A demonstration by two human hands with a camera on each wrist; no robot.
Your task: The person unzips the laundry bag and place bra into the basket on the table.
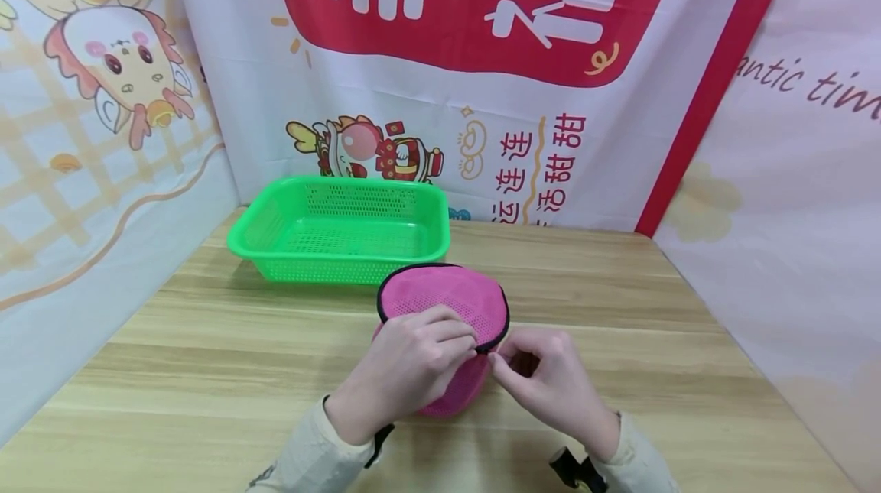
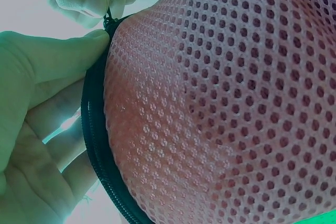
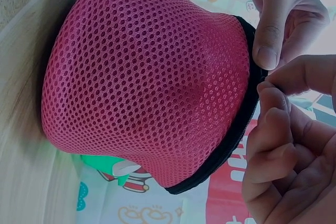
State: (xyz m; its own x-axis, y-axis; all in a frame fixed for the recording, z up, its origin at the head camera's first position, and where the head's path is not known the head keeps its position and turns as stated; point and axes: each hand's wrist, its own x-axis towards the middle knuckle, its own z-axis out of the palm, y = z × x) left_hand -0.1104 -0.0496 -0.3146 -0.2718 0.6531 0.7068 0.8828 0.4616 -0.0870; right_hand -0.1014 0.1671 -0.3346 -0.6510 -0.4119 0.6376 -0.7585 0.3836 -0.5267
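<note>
Pink mesh bag (image 1: 440, 293) has both hands (image 1: 413, 363) (image 1: 554, 386) pinching its zip (image 3: 245, 114), fingertips (image 3: 266, 57) close together.

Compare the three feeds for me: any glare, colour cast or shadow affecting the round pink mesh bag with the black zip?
Head: fairly even light, soft shadow below the green perforated plastic basket; left wrist: greenish cast on the left hand, washed-out background, pink mesh bag pale; right wrist: deeper pink, dark shadow where the bag meets the pale wood-grain table.

Bright, even light fills the head view (soft shadow on the near tabletop (image 1: 475, 453)); the left wrist view is washed-out, greenish.
</note>
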